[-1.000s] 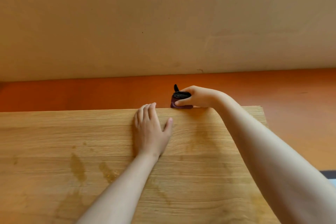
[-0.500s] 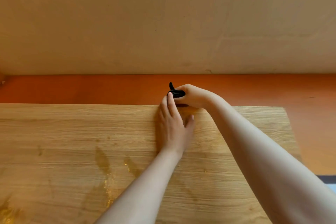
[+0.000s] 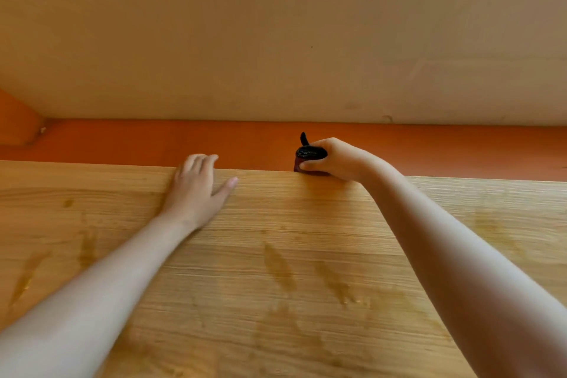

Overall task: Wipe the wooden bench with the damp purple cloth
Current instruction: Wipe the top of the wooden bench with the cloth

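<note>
Pale wood grain of the wooden bench (image 3: 306, 255), streaked with damp patches, fills the lower half of the view, with an orange floor (image 3: 122, 141) and a beige wall (image 3: 276, 24) beyond its far edge. At about one o'clock, fingers pinch the bunched, dark purple cloth (image 3: 308, 153) against that far edge, the right hand (image 3: 334, 159) curled around it. At eleven o'clock, the left hand (image 3: 196, 187) lies flat on the wood, fingers together over the edge and thumb spread, holding nothing.

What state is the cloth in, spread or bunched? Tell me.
Bunched: the purple cloth sits wadded inside the right hand at the bench's far edge.
</note>
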Demonstrator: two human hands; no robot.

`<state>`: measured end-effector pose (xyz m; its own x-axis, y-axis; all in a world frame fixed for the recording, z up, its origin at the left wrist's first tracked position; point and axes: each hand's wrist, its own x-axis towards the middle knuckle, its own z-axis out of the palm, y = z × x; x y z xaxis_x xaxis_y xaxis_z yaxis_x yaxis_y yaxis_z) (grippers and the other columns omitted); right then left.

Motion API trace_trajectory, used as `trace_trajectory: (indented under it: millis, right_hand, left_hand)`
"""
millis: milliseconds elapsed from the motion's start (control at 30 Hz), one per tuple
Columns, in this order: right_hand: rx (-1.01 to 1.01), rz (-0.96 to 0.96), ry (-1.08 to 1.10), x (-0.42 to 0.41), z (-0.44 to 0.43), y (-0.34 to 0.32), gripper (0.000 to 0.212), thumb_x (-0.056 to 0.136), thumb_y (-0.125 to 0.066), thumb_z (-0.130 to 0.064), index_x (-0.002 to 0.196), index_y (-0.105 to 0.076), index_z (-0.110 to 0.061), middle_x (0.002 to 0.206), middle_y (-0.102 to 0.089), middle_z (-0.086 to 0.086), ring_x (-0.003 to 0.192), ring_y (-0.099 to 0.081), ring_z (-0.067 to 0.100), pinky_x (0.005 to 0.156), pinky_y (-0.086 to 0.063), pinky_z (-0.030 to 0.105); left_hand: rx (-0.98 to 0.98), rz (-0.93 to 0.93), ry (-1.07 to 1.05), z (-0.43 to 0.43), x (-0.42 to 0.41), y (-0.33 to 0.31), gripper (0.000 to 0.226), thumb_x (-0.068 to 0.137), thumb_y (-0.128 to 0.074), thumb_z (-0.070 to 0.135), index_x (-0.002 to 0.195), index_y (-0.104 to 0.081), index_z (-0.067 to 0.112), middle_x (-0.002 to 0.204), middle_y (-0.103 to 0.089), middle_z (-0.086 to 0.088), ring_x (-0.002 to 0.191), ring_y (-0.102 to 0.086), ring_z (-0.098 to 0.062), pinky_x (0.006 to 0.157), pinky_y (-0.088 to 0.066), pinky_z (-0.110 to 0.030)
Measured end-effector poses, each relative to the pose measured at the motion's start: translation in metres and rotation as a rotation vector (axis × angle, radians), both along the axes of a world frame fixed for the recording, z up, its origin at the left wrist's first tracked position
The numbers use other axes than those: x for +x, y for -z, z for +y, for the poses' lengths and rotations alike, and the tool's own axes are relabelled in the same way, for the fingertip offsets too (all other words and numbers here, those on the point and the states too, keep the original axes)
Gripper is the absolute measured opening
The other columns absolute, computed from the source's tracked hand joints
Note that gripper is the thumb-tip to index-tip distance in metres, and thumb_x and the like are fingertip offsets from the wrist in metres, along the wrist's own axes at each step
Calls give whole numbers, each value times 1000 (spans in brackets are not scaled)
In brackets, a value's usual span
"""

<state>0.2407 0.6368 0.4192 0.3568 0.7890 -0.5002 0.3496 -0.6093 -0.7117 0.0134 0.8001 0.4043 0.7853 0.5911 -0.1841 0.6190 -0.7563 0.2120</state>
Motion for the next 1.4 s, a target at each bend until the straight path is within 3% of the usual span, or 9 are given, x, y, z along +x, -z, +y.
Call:
trace_trajectory:
  millis: [67,267,433,567,700,833,1000,1233,1400]
  right_hand:
    - [15,-20,-26,-19,29,3,31,87,-62,-35,116,-61,-24,103,-66,-3,89,-62,14,78,-51,31]
    - [35,-35,-86,-56,84,6,30,88,-62,-35,114,-62,-21,101,-66,-1,84,-60,14,67,-46,26]
    - [-31,-4,-43,-25,40,-3,21,88,-62,-33,107,-62,-25,97,-66,-5,85,-62,14,73,-49,28]
    - [-114,-18,4,8,-3,-10,9,87,-64,-32,96,-61,-33,93,-65,-6,82,-61,13,68,-46,25]
    - [-92,-72,-5,-10,16,-6,26,87,-63,-33,112,-61,-26,99,-64,-5,84,-61,12,72,-49,26]
    - [27,-180,-116,-56,74,0,32,88,-61,-33,118,-59,-21,99,-65,-2,80,-59,13,66,-49,28]
    - [96,-168,-125,-80,108,1,18,88,-61,-34,100,-59,-20,82,-62,-4,74,-57,16,56,-41,25]
    - [-99,-36,-102,-19,46,-5,27,84,-65,-36,109,-61,-27,95,-65,-6,87,-63,15,85,-52,36]
    - [-47,-91,-68,-43,63,-6,17,86,-64,-33,103,-61,-31,91,-66,-7,83,-64,16,79,-52,36]
  left_hand:
    - [52,-34,42,2,-2,9,81,87,-16,69,137,-43,10,136,-51,-7,130,-40,-25,112,-26,-41]
    - [113,-97,56,4,-2,15,69,89,-19,67,120,-54,17,118,-59,2,114,-49,-19,103,-33,-35]
    - [100,-101,52,2,0,14,64,88,-22,65,110,-58,17,109,-61,2,106,-51,-19,98,-35,-36]
    - [97,-102,42,2,3,17,64,87,-21,67,106,-58,17,105,-60,2,103,-51,-20,97,-36,-37]
    - [99,-121,28,2,-1,17,61,87,-21,67,101,-57,19,101,-59,4,100,-50,-19,96,-36,-36]
    - [105,-130,15,2,-4,17,62,88,-25,66,109,-58,18,108,-59,3,106,-48,-19,99,-34,-35]
    - [110,-133,5,4,1,18,64,87,-27,67,107,-59,16,109,-60,-1,107,-48,-21,100,-33,-35]
    - [97,-189,1,4,0,19,55,88,-33,67,109,-54,21,108,-57,6,106,-47,-17,95,-34,-31]
    - [18,-250,-54,3,-2,21,76,85,-43,66,141,-31,16,144,-40,-1,133,-34,-19,112,-27,-36]
